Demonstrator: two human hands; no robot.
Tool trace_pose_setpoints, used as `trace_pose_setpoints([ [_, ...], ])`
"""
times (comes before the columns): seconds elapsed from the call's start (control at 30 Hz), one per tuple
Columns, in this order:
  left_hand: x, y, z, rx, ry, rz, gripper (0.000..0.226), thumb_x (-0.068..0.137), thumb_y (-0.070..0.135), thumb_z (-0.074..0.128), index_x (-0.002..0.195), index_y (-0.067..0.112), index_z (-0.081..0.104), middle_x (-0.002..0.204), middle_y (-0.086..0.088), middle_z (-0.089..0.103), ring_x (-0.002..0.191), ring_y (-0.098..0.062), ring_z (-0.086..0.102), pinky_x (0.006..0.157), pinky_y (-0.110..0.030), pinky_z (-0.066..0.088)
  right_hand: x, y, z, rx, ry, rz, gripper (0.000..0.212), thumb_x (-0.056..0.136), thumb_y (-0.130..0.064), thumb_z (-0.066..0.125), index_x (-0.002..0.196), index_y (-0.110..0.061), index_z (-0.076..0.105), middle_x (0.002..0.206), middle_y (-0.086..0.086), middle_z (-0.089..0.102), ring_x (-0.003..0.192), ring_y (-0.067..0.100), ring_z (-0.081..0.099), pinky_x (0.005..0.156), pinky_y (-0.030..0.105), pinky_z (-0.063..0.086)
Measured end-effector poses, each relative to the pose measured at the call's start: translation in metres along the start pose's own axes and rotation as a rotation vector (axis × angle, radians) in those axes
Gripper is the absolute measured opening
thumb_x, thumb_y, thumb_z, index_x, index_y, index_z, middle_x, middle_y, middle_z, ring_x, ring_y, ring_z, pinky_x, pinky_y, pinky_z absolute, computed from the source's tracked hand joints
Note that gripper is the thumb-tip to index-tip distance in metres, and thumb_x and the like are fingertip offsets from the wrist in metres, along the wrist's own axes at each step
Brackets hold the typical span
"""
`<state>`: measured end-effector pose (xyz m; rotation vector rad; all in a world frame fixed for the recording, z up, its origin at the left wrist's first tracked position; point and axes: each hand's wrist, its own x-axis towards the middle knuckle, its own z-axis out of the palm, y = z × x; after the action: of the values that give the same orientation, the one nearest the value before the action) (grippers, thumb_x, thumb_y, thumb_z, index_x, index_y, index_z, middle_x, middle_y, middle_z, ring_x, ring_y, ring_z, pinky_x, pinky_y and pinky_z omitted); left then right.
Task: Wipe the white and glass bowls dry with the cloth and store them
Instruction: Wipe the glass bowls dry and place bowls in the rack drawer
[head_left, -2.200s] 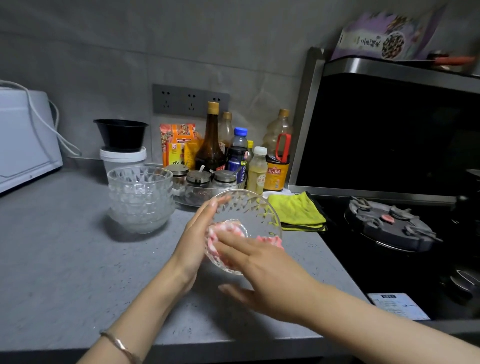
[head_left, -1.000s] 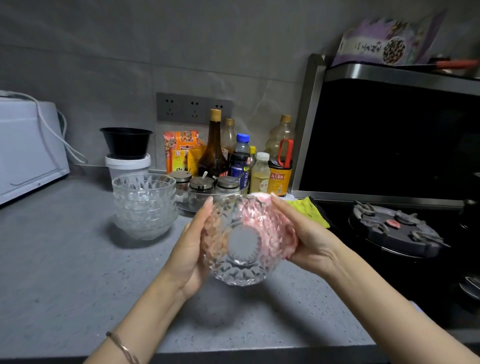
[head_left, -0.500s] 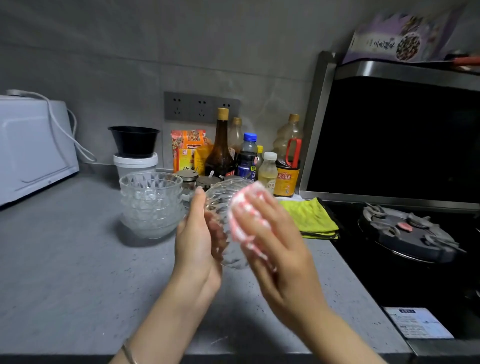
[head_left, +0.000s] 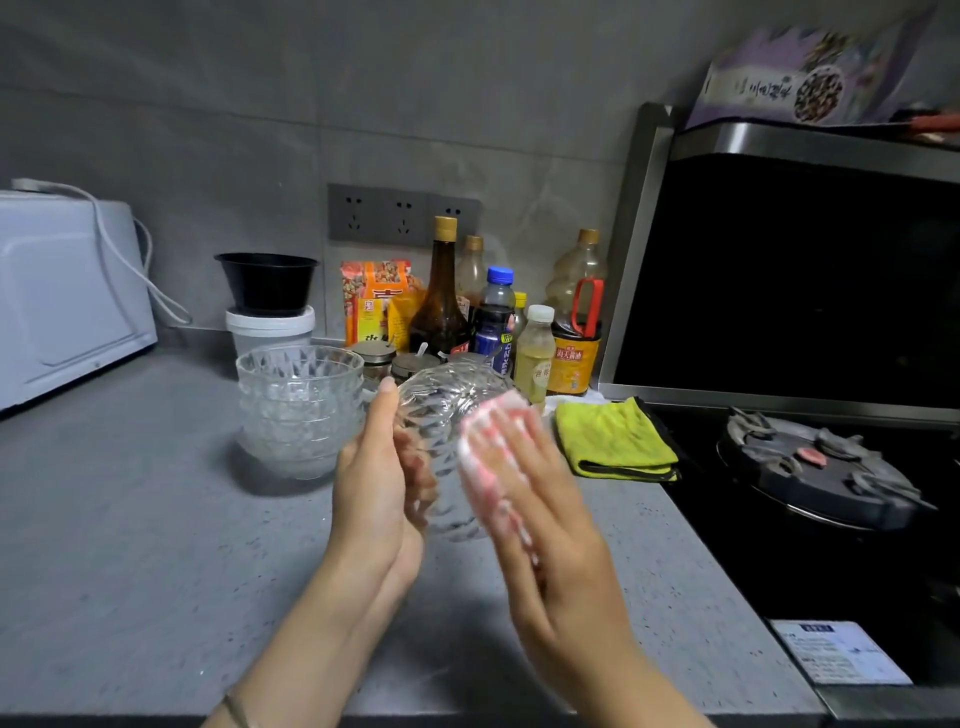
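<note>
One faceted glass bowl (head_left: 441, 410) gripped in left fingers (head_left: 382, 421) (blurred), right fingers (head_left: 524, 467) flat on pink-white cloth (head_left: 475, 467).

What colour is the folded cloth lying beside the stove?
The folded cloth is yellow-green with a dark edge; the head view shows it.

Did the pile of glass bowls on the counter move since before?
No. The stack of clear patterned glass bowls still stands on the grey counter just in front of the white plastic tub, as before.
</note>
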<state>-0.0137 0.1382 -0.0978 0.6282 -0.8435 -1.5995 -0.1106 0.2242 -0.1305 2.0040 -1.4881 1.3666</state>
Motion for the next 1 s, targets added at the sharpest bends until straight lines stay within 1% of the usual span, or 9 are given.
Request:
trace_pose_setpoints([
  [0.07,-0.002,-0.001,0.001,-0.012,-0.024,-0.038,0.042,0.085,0.051,0.059,0.091,0.01,0.064,0.087,-0.014,0.059,0.079,-0.028,0.058,0.078,-0.042,0.05,0.0,-0.003,0.003,-0.064,-0.023,-0.078,0.043,0.102,-0.027,0.033,0.142,-0.017,0.041,0.154,-0.001,0.031,0.145,0.016,0.022,0.117,0.039,0.022],
  [0.1,-0.001,-0.001,0.001,0.004,-0.029,-0.05,0.045,0.085,0.052,0.058,0.097,0.009,0.063,0.091,-0.015,0.059,0.08,-0.028,0.06,0.08,-0.042,0.051,0.004,-0.003,0.003,-0.075,-0.017,-0.087,0.042,0.101,-0.026,0.034,0.142,-0.017,0.042,0.153,-0.001,0.034,0.144,0.015,0.024,0.117,0.039,0.022],
  [0.37,0.01,-0.002,-0.004,0.014,0.05,0.009,0.038,0.084,0.054,0.059,0.077,0.017,0.059,0.078,-0.01,0.056,0.073,-0.024,0.053,0.067,-0.037,0.045,0.003,0.006,0.004,-0.1,0.027,-0.036,0.044,0.101,-0.025,0.037,0.144,-0.016,0.04,0.153,0.0,0.033,0.144,0.014,0.024,0.116,0.037,0.026],
  [0.47,0.006,-0.003,-0.002,0.025,-0.024,-0.031,0.048,0.087,0.048,0.058,0.101,0.003,0.063,0.093,-0.019,0.06,0.08,-0.029,0.062,0.078,-0.043,0.053,0.004,0.002,0.01,-0.178,0.001,-0.146,0.041,0.101,-0.031,0.037,0.141,-0.023,0.043,0.154,0.003,0.031,0.145,0.018,0.022,0.118,0.035,0.019],
  [0.63,-0.001,-0.017,0.004,0.106,-0.099,0.048,0.034,0.09,0.039,0.054,0.082,0.01,0.068,0.071,-0.01,0.063,0.059,-0.019,0.058,0.047,-0.021,0.043,0.027,0.008,0.008,-0.118,-0.029,0.082,0.046,0.1,-0.048,0.024,0.137,-0.034,0.046,0.152,-0.011,0.032,0.144,0.004,0.017,0.119,0.029,0.01],
  [0.73,0.001,-0.023,0.001,0.055,-0.015,0.019,0.035,0.092,0.038,0.055,0.078,0.007,0.064,0.071,-0.008,0.069,0.064,-0.021,0.066,0.061,-0.026,0.051,0.025,0.021,0.011,0.085,-0.039,0.222,0.046,0.1,-0.047,0.02,0.14,-0.036,0.04,0.148,-0.017,0.036,0.139,-0.004,0.023,0.116,0.025,0.02],
  [0.83,0.003,-0.022,-0.006,0.061,0.104,0.031,0.037,0.09,0.041,0.056,0.064,0.016,0.044,0.043,0.005,0.043,0.035,-0.006,0.041,0.037,-0.014,0.036,0.009,0.044,0.017,0.317,0.024,0.348,0.038,0.102,-0.034,0.026,0.135,-0.036,0.046,0.135,-0.024,0.048,0.128,-0.009,0.039,0.105,0.01,0.03],
  [0.93,0.004,-0.019,-0.01,0.069,0.138,0.0,0.039,0.091,0.042,0.054,0.062,0.02,0.039,0.039,0.007,0.035,0.029,-0.002,0.032,0.03,-0.012,0.028,-0.012,0.069,0.02,0.245,-0.031,0.463,0.03,0.103,-0.03,0.033,0.124,-0.05,0.04,0.126,-0.033,0.045,0.119,-0.021,0.039,0.1,0.004,0.03],
  [1.0,0.005,-0.02,-0.011,0.076,0.11,-0.006,0.042,0.091,0.044,0.054,0.06,0.022,0.036,0.036,0.008,0.033,0.029,-0.002,0.031,0.03,-0.012,0.026,-0.026,0.085,0.017,0.027,-0.124,0.456,0.028,0.102,-0.029,0.038,0.123,-0.046,0.046,0.126,-0.028,0.047,0.118,-0.017,0.04,0.095,0.002,0.027],
])
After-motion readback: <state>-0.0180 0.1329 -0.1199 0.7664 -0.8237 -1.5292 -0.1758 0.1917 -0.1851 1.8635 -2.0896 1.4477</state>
